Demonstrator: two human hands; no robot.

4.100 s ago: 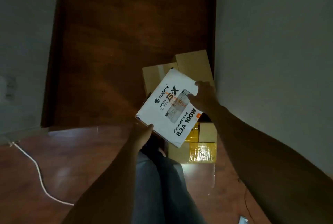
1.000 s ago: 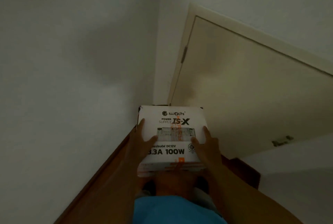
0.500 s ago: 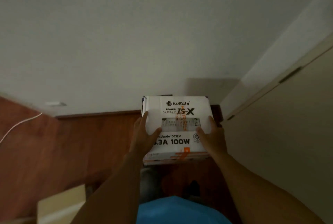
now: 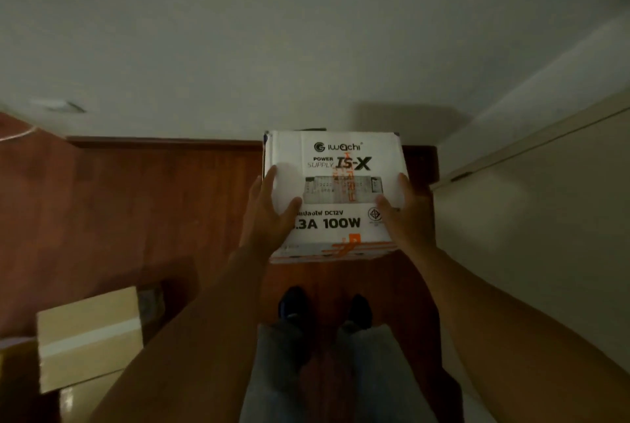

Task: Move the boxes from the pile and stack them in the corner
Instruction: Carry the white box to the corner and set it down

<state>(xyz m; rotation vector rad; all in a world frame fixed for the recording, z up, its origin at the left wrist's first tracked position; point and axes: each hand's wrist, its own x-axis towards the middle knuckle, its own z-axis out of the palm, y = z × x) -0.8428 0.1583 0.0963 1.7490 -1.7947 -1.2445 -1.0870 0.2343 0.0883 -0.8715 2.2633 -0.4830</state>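
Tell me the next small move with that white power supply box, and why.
Probably lower it straight down toward the floor by the wall. Both the left hand and right hand grip the white power supply box by its sides, above the wooden floor near the baseboard.

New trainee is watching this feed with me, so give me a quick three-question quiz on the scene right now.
1. True or false: both hands grip the white box.
2. What wattage is printed on it?
3. Where is the brown box? A) bottom left of the picture B) under the white box C) against the door

Key: 1. True: left hand and right hand hold its sides. 2. 100W. 3. A.
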